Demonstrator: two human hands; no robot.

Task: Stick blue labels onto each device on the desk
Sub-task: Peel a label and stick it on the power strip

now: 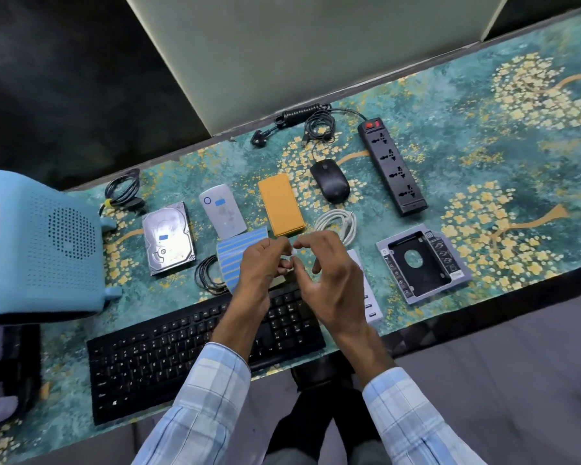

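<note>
Floral surface (467,156): drive (168,250) and white box (227,219) wear blue labels (163,237), orange pack (280,204) none. Above the label sheet (230,260), left hand (259,266) and right hand (332,280) meet, fingers (311,237) curled; whether they pinch one I cannot tell. A peeled one could fold on itself or cling to skin.

Striped sheet of blue labels (237,258): right part lying hidden behind left hand (262,266). Slim white multi-port hub (371,308): right hand (332,283) covering its far half. Light-blue perforated plastic box (37,250): running off the left edge. Tiny pale scrap (293,252) between fingertips: reading too small to identify.
</note>
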